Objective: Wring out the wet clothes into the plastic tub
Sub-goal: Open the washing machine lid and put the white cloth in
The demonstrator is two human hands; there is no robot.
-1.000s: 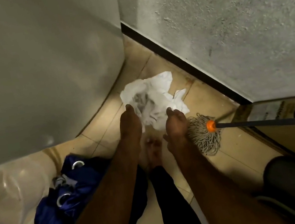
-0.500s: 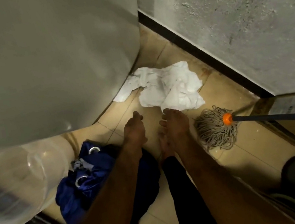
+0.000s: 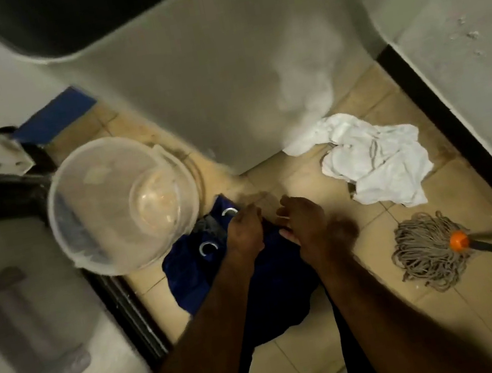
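A dark blue cloth with metal eyelets [image 3: 187,272] lies bunched on the tiled floor, partly under my arms. My left hand [image 3: 243,231] is down on its upper edge beside an eyelet, fingers curled; blur hides whether it grips. Just to the right, my right hand [image 3: 305,225] hovers over the same cloth with fingers spread and nothing in it. The clear plastic tub [image 3: 84,247] stands to the left, its rim touching the blue cloth. A crumpled white cloth [image 3: 378,163] lies on the floor at the right, apart from both hands.
A large white appliance [image 3: 205,94] fills the back. The grey string mop head [image 3: 427,253] with an orange collar lies at the right. A wall with black skirting [image 3: 443,118] runs along the right. A black door sill [image 3: 128,312] borders the floor on the left.
Both hands let go of the white cloth, which now lies on the floor, and pulled back to the blue cloth. The view swung left, bringing the tub fully into sight.
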